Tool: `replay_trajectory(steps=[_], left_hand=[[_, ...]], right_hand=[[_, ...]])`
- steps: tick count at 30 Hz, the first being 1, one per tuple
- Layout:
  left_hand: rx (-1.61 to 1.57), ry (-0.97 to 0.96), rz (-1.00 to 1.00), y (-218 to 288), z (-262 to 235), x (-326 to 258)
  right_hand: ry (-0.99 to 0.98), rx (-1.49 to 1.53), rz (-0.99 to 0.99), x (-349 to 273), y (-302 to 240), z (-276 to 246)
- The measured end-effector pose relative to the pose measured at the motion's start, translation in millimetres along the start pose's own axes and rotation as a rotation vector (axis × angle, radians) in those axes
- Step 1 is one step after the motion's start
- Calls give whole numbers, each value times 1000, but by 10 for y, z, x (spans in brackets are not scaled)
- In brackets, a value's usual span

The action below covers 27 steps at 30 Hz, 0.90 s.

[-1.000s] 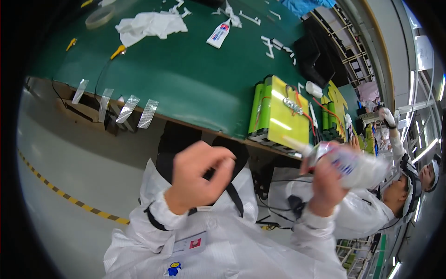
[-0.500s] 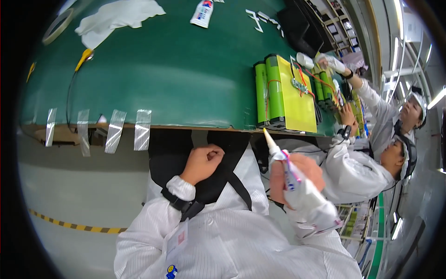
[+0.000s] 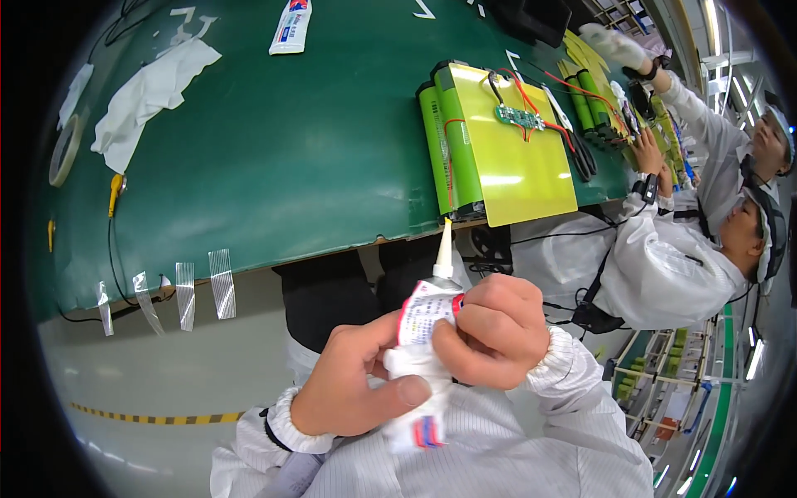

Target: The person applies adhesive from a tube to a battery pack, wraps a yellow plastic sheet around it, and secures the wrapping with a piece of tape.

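Observation:
Both hands grip a crumpled white glue tube (image 3: 425,318) in front of my body, below the table edge. Its pale tapered nozzle points up, with the tip close to the lower corner of a battery pack (image 3: 516,170); whether they touch I cannot tell. My left hand (image 3: 353,388) is closed around the tube's lower left side, thumb across it. My right hand (image 3: 502,332) has its fingers curled against the upper right side. The pack has green cells at its left, a yellow sheet on top, and a small green circuit board (image 3: 519,118) with red and black wires.
The green table (image 3: 290,158) carries a second tube (image 3: 291,26), a white cloth (image 3: 154,104), a tape roll (image 3: 65,151) and a yellow clip (image 3: 114,195) on a cable. Clear tape strips (image 3: 222,284) hang off its edge. Two people work at the right beside more green cells (image 3: 591,104).
My left hand has risen from my lap and taken hold of the glue tube. The tube, still in my right hand, has moved left. The view has shifted and turned slightly.

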State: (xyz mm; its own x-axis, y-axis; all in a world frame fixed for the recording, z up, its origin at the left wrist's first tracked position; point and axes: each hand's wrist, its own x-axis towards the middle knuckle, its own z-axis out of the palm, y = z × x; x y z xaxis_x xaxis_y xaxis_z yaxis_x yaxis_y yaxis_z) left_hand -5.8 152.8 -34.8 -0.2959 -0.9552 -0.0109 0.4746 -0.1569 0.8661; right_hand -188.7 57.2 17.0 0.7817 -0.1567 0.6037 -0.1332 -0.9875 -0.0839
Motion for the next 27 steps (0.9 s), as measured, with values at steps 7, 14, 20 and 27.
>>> replay_trajectory(steps=[7,14,20,27], left_hand=[[-307,48,-180,53,74,26],[-294,2,-273,-109,16,134],[-43,155,-118,-181,11,277],[14,146,-50,-199,-49,382]], right_hand=[[174,131,379,-131,-145,10],[56,492,939,-89,-310,200],[106,426,985,-38,-267,255],[126,361,973,-78,-254,258]])
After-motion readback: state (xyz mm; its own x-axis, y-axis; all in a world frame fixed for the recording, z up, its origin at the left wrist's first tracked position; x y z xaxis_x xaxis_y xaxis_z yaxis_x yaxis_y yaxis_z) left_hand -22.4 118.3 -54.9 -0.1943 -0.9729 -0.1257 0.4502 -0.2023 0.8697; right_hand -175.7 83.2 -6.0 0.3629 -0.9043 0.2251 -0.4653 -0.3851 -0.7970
